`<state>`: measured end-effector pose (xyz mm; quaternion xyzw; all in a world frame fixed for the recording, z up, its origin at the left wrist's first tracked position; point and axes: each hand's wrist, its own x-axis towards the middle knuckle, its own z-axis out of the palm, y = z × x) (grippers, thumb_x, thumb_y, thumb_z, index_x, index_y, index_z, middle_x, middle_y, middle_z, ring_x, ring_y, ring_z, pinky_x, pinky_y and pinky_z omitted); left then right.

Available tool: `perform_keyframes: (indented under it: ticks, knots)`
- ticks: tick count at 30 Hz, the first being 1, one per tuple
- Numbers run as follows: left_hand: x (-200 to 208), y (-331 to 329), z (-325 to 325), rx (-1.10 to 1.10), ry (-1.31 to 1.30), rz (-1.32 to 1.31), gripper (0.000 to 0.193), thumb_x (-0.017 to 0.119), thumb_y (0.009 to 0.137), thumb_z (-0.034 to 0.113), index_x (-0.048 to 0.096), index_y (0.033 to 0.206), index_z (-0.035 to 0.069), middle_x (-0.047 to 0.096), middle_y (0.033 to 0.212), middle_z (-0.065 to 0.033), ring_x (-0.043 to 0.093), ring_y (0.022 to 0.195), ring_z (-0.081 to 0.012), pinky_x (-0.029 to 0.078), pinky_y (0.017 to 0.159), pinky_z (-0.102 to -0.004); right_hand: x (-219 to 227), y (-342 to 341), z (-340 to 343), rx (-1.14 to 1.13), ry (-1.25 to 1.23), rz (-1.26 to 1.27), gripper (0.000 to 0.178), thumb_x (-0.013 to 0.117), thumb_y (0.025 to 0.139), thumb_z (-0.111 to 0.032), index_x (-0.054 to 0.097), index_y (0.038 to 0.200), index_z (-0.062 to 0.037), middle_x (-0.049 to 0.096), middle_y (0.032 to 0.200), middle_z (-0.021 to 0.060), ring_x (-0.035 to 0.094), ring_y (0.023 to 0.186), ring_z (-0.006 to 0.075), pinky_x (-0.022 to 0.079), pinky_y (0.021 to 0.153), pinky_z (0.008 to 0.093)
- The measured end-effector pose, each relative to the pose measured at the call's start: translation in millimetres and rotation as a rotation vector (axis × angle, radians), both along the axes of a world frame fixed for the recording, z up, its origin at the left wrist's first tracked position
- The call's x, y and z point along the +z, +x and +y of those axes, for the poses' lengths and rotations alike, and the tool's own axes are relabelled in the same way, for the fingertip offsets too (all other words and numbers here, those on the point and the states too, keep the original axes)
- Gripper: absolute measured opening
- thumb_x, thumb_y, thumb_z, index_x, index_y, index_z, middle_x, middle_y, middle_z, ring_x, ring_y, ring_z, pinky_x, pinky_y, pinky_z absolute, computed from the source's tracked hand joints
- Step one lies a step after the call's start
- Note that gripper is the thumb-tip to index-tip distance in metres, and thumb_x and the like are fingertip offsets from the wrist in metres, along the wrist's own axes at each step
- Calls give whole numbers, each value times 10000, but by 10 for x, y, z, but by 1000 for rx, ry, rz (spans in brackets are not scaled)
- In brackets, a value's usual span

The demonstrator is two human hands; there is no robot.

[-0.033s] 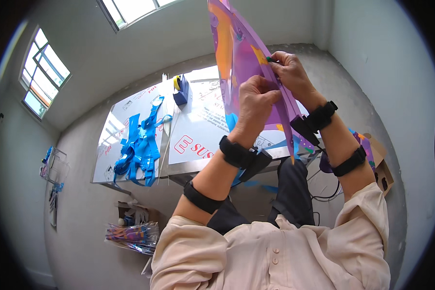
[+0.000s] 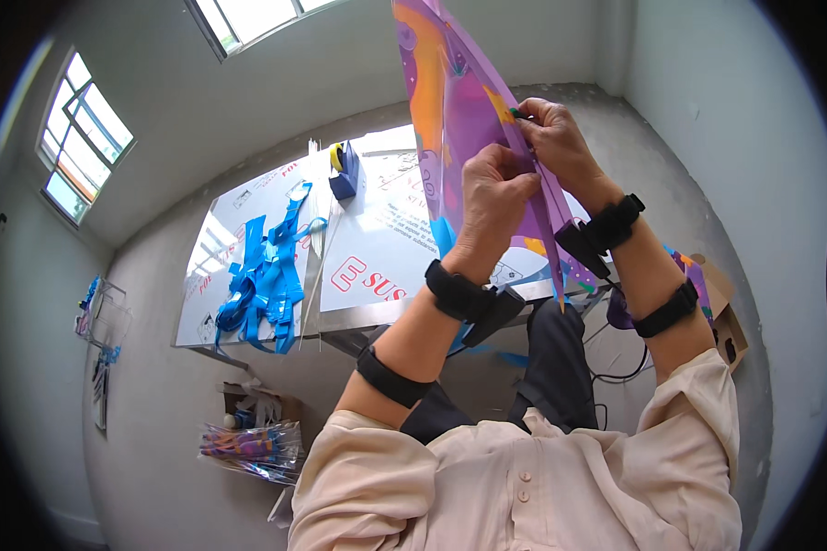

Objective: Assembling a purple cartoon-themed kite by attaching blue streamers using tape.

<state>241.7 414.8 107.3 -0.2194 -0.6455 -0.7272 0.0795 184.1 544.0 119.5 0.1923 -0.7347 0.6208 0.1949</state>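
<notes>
A purple kite (image 2: pixel 473 119) with orange patches and printed dots stands folded above the table, its pointed end hanging near my knee. My left hand (image 2: pixel 496 197) pinches the folded edge from the left, thumb pressed against the fingers. Higher up and to the right, my right hand (image 2: pixel 560 138) grips the same edge; a small dark green and black bit shows at its fingertips, too small to name. The fingers partly hide what lies in the fold. Black straps with small black boxes are around both forearms.
The table (image 2: pixel 340 317) bears a heap of blue ribbons (image 2: pixel 262 285), thin white rods (image 2: pixel 317 241) and a blue tape dispenser (image 2: pixel 344 173) with yellow tape. On the floor lie clear-wrapped patterned packs (image 2: pixel 248 445) at left and a cardboard box (image 2: pixel 730 335) at right.
My left hand and forearm have shifted slightly to the right. The kite's lower edge has moved a little the same way. My right hand keeps its grip with hardly any movement.
</notes>
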Motion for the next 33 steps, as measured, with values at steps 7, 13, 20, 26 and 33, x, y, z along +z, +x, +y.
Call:
perform_keyframes:
  ticks: [7, 13, 20, 26, 33]
  knots:
    - [-164, 1, 220, 108, -41, 114, 110, 558, 649, -26, 518, 750, -39, 562, 625, -92, 551, 559, -159, 456, 527, -276, 4, 162, 188, 236, -301, -273, 134, 534, 869, -65, 603, 964, 0, 616, 797, 32, 568, 664, 67, 492, 591, 208]
    - [-282, -83, 336, 132, -35, 175, 142, 573, 679, -22, 535, 815, -41, 582, 676, -90, 567, 611, -151, 460, 570, -268, 118, 270, 208, 271, -198, -245, 168, 593, 851, -114, 588, 955, 18, 604, 828, 36, 565, 707, 73, 493, 619, 217]
    - [-353, -138, 370, 104, -59, 199, 186, 598, 707, -16, 558, 886, -48, 622, 769, -88, 607, 702, -144, 485, 641, -252, 137, 311, 152, 176, 15, -169, 194, 597, 853, -122, 596, 973, 31, 611, 851, 43, 569, 749, 96, 484, 702, 225]
    - [-311, -71, 234, 14, 5, 90, 208, 570, 699, -48, 569, 907, -50, 621, 801, -78, 607, 712, -141, 489, 653, -251, 61, 304, 142, 259, -242, -311, 177, 521, 895, -85, 583, 1023, 20, 602, 893, 43, 566, 781, 74, 487, 703, 206]
    - [-344, -8, 11, -320, 519, -242, 256, 492, 718, -49, 572, 961, -35, 624, 857, -87, 616, 742, -149, 500, 720, -254, -33, 222, 185, 203, -273, -340, 159, 481, 864, -8, 621, 923, 39, 628, 797, 62, 571, 635, 87, 494, 595, 227]
